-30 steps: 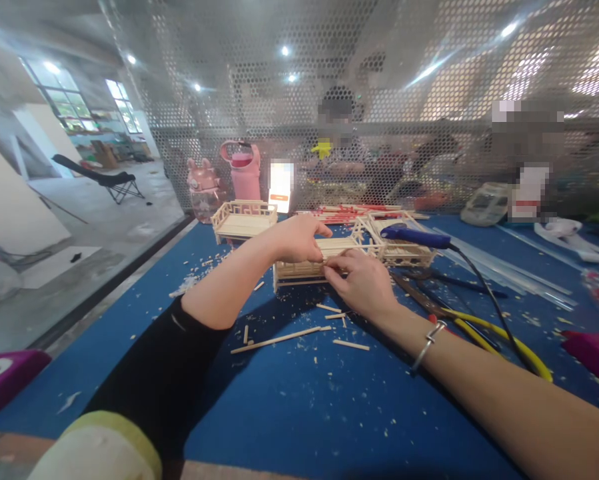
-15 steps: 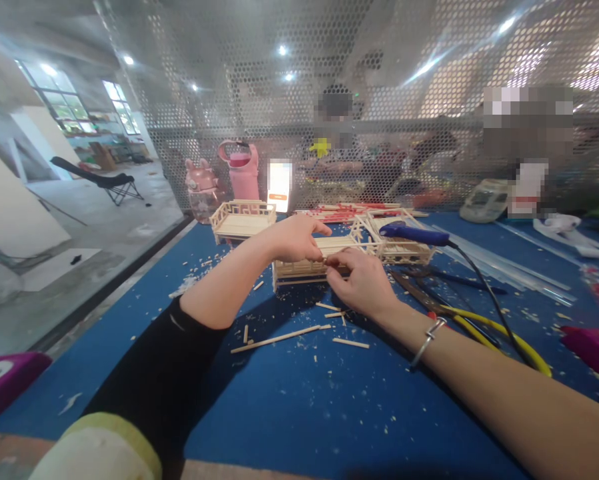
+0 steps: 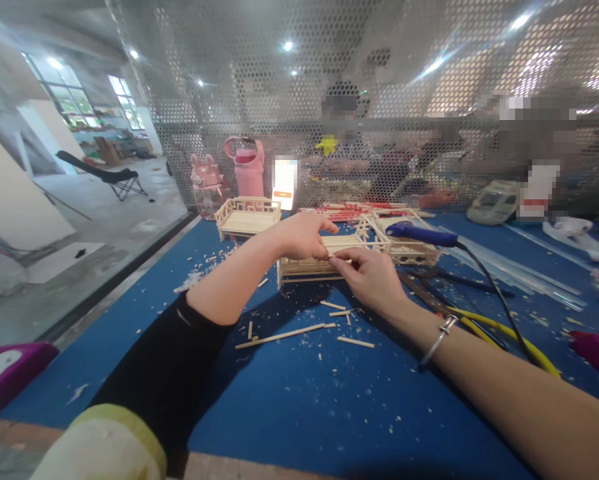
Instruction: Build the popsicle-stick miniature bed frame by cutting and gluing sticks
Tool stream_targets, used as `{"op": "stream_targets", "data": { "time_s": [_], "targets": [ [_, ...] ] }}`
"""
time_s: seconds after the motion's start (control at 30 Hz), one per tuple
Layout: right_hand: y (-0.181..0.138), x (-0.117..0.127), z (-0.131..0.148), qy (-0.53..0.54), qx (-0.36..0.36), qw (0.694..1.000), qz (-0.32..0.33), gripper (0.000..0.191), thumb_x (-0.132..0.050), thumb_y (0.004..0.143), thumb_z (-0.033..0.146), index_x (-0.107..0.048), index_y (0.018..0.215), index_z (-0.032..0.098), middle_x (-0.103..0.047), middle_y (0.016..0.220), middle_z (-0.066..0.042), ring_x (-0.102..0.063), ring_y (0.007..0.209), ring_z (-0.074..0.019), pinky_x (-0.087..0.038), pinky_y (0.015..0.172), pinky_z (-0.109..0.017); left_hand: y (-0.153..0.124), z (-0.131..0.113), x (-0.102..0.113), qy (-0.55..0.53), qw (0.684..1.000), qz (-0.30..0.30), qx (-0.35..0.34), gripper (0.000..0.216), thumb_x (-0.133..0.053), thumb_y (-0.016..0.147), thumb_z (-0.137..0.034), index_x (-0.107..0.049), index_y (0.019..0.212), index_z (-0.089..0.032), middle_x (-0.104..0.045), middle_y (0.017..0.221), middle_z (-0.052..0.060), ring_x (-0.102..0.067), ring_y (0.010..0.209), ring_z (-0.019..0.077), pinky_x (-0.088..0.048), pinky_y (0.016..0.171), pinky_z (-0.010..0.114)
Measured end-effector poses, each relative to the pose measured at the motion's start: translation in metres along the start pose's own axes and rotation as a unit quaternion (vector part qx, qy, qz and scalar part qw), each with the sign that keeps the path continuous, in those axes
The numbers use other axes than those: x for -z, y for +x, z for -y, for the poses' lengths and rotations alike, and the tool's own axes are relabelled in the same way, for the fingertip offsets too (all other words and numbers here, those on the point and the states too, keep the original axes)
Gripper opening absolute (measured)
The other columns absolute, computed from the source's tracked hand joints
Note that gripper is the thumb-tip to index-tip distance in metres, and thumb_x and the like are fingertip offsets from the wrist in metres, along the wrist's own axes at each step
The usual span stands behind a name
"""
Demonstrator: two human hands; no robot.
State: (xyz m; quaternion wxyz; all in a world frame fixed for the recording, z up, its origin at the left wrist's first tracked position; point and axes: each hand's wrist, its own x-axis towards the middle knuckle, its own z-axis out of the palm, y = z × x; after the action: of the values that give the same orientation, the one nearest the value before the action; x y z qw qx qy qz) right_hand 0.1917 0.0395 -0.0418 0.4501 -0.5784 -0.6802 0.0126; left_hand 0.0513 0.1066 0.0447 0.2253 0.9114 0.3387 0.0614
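Note:
A small model made of pale wooden sticks sits on the blue table, with both hands at its front rail. My left hand reaches over the model from the left, palm down. Its index finger points outward, while thumb and lower fingers close on the rail. Fingertips of my right hand are pinched together beside them; whatever they hold is too small to make out. Just in front lie several loose sticks. Behind my right hand, a blue corded tool rests across another stick model.
Yellow-handled pliers lie by my right wrist. A third stick model stands back left, near a pink bottle and a lit phone. Red-tipped sticks and clear rods lie farther back, before a perforated screen.
My right hand has lifted slightly, its thumb and index finger now more plainly pinched beside the left fingertips. The left hand stays at the rail. The whole view has shifted a little.

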Motion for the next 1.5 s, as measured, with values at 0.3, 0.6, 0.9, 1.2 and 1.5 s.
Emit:
{"op": "stream_targets", "data": {
  "time_s": [0.3, 0.6, 0.9, 1.2, 1.5],
  "targets": [
    [0.004, -0.001, -0.004, -0.061, 0.045, 0.997, 0.029, 0.017, -0.051, 0.079, 0.026, -0.067, 0.073, 0.021, -0.069, 0.075, -0.004, -0.061, 0.069, -0.0177, -0.041, 0.063, -0.027, 0.0, -0.003, 0.0, -0.002, 1.0, -0.002, 0.011, 0.073, -0.06, 0.058, -0.019, -0.044, 0.128, -0.01, -0.066, 0.078, 0.004, -0.053, 0.07, 0.0144, -0.038, 0.068, 0.026],
    [0.009, 0.003, -0.004, -0.082, 0.046, 0.993, 0.066, 0.019, -0.05, 0.08, 0.027, -0.065, 0.07, 0.02, -0.066, 0.068, -0.003, -0.057, 0.063, -0.0161, -0.038, 0.058, -0.026, 0.001, -0.001, -0.002, 0.01, 1.0, -0.011, -0.001, 0.071, -0.06, 0.058, -0.019, -0.047, 0.127, -0.011, -0.065, 0.074, 0.003, -0.052, 0.068, 0.0138, -0.037, 0.066, 0.026],
    [0.008, 0.002, -0.006, -0.091, 0.06, 0.992, 0.058, 0.019, -0.049, 0.081, 0.026, -0.064, 0.072, 0.02, -0.067, 0.072, -0.004, -0.06, 0.069, -0.0174, -0.039, 0.061, -0.026, 0.001, -0.001, -0.003, 0.01, 1.0, -0.015, 0.003, 0.071, -0.061, 0.058, -0.021, -0.048, 0.127, -0.01, -0.066, 0.08, 0.005, -0.053, 0.07, 0.0149, -0.038, 0.069, 0.028],
    [0.009, 0.004, -0.005, -0.12, 0.065, 0.987, 0.082, 0.019, -0.047, 0.082, 0.024, -0.063, 0.073, 0.02, -0.067, 0.074, -0.005, -0.059, 0.07, -0.018, -0.038, 0.062, -0.027, 0.001, -0.001, -0.003, 0.02, 1.0, -0.012, 0.009, 0.072, -0.063, 0.056, -0.021, -0.048, 0.126, -0.013, -0.066, 0.081, 0.004, -0.053, 0.071, 0.0151, -0.038, 0.069, 0.027],
    [0.011, 0.007, -0.003, -0.158, 0.078, 0.978, 0.109, 0.02, -0.046, 0.084, 0.025, -0.062, 0.074, 0.019, -0.065, 0.072, -0.005, -0.058, 0.069, -0.0171, -0.036, 0.061, -0.025, 0.001, -0.001, -0.004, 0.021, 1.0, -0.014, 0.007, 0.071, -0.062, 0.057, -0.021, -0.048, 0.126, -0.011, -0.067, 0.081, 0.006, -0.054, 0.071, 0.0161, -0.039, 0.069, 0.029]
  ]
}}
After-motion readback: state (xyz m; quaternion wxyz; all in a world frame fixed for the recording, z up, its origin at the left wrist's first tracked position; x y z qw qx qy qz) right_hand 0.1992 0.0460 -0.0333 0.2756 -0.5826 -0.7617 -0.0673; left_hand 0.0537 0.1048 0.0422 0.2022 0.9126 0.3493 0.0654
